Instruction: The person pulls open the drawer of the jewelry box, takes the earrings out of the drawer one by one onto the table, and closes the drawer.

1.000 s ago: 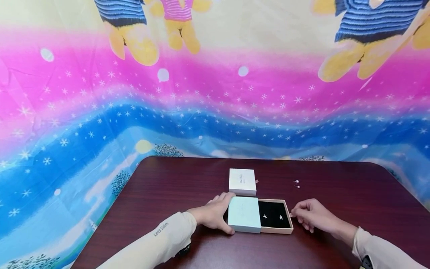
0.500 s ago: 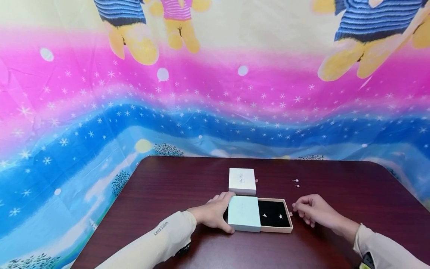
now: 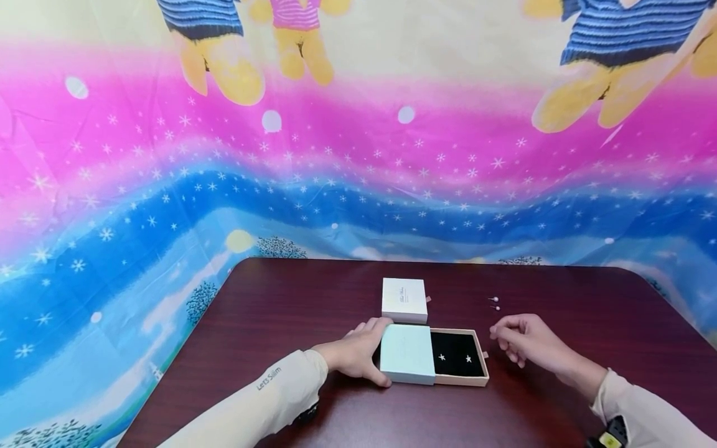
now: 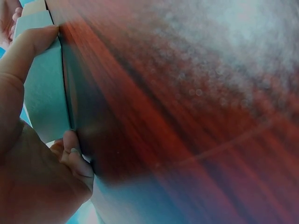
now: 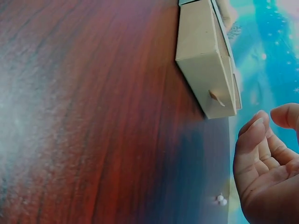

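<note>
A mint-green jewelry box [image 3: 407, 351] lies on the table with its drawer [image 3: 460, 381] slid partly out to the right. Inside the drawer, two star-shaped stud earrings [image 3: 468, 359] sit on a black pad [image 3: 456, 345]. My left hand [image 3: 356, 354] grips the box's left end, thumb at the near side and fingers at the far side. To the right of the drawer, apart from its pull tab [image 5: 216, 98], my right hand [image 3: 526, 342] hovers with loosely bent fingers and holds nothing. In the right wrist view its thumb and index fingertip [image 5: 254, 130] stand apart.
Behind the mint box stands a closed white box [image 3: 403, 295] with a small tab on its right side. Two pearl earrings [image 3: 495, 304] lie on the dark red table [image 3: 313, 292], beyond my right hand. A printed curtain [image 3: 358, 155] hangs behind the table.
My right hand has let go of the drawer's tab and drawn back to the right and slightly away from me. The left hand and the box have stayed put.
</note>
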A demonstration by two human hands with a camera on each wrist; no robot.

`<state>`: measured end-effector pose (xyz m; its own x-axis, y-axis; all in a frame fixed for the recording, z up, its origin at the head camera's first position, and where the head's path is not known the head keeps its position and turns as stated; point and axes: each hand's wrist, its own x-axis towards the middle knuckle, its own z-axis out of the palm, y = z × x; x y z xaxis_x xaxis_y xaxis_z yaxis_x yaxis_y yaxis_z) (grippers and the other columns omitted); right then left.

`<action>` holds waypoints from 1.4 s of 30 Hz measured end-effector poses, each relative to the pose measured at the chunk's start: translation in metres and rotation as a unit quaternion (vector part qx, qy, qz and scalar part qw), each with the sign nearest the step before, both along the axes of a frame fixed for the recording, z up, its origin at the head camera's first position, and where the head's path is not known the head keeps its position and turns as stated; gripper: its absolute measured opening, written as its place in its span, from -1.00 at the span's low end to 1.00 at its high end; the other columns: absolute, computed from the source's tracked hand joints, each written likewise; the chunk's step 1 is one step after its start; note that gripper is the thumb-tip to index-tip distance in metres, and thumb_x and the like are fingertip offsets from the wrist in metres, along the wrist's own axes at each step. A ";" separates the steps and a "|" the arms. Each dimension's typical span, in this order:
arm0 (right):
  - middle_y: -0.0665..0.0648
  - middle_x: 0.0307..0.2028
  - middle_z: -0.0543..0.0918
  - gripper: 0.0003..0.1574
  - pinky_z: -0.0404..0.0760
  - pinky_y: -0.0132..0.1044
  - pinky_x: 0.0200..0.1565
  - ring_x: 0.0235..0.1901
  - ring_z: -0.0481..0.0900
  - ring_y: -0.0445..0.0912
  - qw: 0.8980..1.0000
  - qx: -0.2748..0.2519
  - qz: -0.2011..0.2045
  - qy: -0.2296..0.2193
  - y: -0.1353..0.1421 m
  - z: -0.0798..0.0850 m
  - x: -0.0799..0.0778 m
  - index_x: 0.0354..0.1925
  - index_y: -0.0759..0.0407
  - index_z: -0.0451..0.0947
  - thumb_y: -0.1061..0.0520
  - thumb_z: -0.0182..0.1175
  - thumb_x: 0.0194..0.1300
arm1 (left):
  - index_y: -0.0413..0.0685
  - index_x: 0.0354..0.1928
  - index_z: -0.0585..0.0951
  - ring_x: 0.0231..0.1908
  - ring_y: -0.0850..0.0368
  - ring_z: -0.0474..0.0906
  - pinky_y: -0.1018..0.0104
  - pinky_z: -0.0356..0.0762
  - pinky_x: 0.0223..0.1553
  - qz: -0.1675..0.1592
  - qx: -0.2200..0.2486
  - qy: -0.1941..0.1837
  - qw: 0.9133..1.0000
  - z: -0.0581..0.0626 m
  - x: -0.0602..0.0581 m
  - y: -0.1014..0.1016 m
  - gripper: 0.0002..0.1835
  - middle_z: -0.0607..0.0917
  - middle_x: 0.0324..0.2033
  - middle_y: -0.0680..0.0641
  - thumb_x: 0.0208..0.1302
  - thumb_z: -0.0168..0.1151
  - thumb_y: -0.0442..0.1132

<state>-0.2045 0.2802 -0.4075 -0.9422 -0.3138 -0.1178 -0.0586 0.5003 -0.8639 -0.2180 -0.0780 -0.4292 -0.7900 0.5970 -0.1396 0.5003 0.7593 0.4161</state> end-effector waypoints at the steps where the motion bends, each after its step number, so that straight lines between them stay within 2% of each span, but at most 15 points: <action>1: 0.04 -0.52 0.54 -0.57 0.56 -0.24 -0.56 -0.64 0.48 -0.21 1.000 0.000 0.000 0.002 -0.001 0.001 0.000 -0.04 0.44 0.53 0.06 0.00 0.46 | 0.07 0.40 0.09 0.11 0.16 0.32 0.28 0.32 0.10 0.000 0.000 0.000 1.000 0.000 0.000 0.000 0.15 0.39 0.18 0.03 -0.23 0.55 0.14; 11: -0.03 -0.55 0.52 -0.60 0.55 -0.25 -0.57 -0.65 0.48 -0.22 0.999 -0.004 -0.004 0.037 -0.009 0.008 0.003 -0.09 0.45 0.53 0.07 0.05 0.44 | 0.08 0.39 0.10 0.08 0.17 0.33 0.28 0.32 0.10 0.000 0.005 0.001 1.000 0.000 0.001 -0.001 0.14 0.40 0.16 0.04 -0.24 0.54 0.14; 23: -0.07 -0.62 0.48 -0.60 0.54 -0.25 -0.59 -0.66 0.47 -0.23 0.999 -0.004 -0.007 0.052 -0.022 0.014 0.009 -0.15 0.45 0.53 0.06 0.12 0.40 | 0.07 0.40 0.09 0.11 0.15 0.33 0.27 0.32 0.11 0.000 0.003 0.000 1.000 0.001 0.001 -0.001 0.15 0.39 0.18 0.03 -0.23 0.54 0.14; 32: -0.04 -0.63 0.49 -0.68 0.52 -0.24 -0.63 -0.69 0.46 -0.21 0.997 0.001 0.000 0.083 -0.028 0.014 0.012 -0.20 0.39 0.57 0.10 0.13 0.38 | 0.06 0.40 0.09 0.11 0.15 0.32 0.27 0.33 0.11 -0.002 0.002 -0.002 1.000 0.002 0.002 -0.001 0.14 0.39 0.18 0.01 -0.21 0.54 0.14; 37: 0.00 -0.69 0.48 -0.73 0.49 -0.26 -0.68 -0.72 0.44 -0.22 0.993 -0.006 0.027 0.117 -0.032 0.015 0.014 -0.23 0.40 0.56 0.16 0.11 0.39 | 0.05 0.40 0.09 0.11 0.15 0.32 0.27 0.33 0.11 -0.002 0.004 -0.004 1.000 0.003 0.003 -0.001 0.14 0.38 0.19 0.01 -0.21 0.54 0.13; 42: 0.09 -0.64 0.55 -0.77 0.49 -0.27 -0.67 -0.71 0.44 -0.27 0.993 0.010 0.027 0.112 -0.034 0.013 0.015 -0.24 0.36 0.56 0.16 0.12 0.38 | 0.06 0.41 0.08 0.11 0.16 0.32 0.27 0.32 0.12 -0.003 0.001 -0.003 1.000 0.002 0.002 0.000 0.15 0.38 0.19 0.02 -0.21 0.53 0.14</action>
